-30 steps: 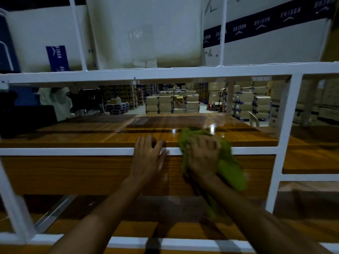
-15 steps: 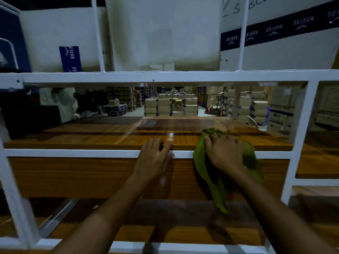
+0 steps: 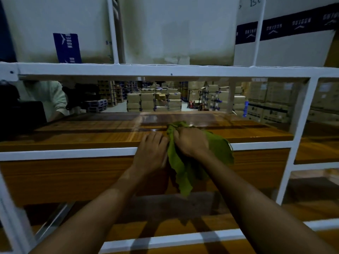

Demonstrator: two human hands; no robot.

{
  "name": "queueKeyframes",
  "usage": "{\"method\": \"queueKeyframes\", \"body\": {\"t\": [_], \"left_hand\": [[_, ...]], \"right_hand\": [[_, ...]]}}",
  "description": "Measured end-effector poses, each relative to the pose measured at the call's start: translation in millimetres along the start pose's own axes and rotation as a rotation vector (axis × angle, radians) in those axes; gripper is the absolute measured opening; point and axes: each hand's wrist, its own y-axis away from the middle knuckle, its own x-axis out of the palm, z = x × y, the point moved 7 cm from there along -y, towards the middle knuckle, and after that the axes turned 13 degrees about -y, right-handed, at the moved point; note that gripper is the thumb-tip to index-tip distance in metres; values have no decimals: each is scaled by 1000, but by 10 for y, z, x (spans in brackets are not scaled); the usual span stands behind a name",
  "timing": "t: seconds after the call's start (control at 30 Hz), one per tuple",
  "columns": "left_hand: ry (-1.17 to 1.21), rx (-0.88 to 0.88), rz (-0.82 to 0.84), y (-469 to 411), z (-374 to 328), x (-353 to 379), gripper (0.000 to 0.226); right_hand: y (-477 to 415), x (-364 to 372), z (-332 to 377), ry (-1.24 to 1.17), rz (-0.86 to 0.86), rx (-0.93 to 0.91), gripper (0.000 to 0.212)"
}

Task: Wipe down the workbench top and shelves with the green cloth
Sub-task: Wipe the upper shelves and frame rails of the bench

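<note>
Fingers (image 3: 181, 135) of the right hand (image 3: 191, 143) are curled down on the green cloth (image 3: 219, 149) and grasp it in a bunch. The cloth lies across the white front rail (image 3: 73, 153) of the wooden shelf (image 3: 91, 136): one part rests on the shelf just behind the rail, and the other part hangs down in front of the rail, below the hands. The left hand (image 3: 152, 153) rests on the same rail, just beside the cloth. Its fingers (image 3: 156, 138) reach over the rail onto the shelf, loosely bent and released, with nothing visibly held. Above the rail, an upper shelf carries white boxes (image 3: 174, 33). Far behind the rail stand stacks of cardboard cartons (image 3: 146, 101).
</note>
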Motion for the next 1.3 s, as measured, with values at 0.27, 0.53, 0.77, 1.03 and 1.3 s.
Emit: {"method": "queueKeyframes", "body": {"t": [0.27, 0.53, 0.77, 1.03, 1.3], "left_hand": [[11, 4, 65, 174, 166, -24, 37], [82, -131, 152, 160, 129, -24, 34], [83, -163, 171, 168, 147, -22, 40], [-25, -99, 292, 294, 329, -72, 47], [-13, -144, 290, 371, 401, -95, 44]], "right_hand": [[628, 48, -256, -70, -216, -235, 37], [286, -381, -495, 107, -176, 74, 45], [353, 38, 230, -85, -230, -154, 37], [618, -76, -729, -39, -373, -207, 40], [165, -157, -25, 113, -135, -89, 42]]}}
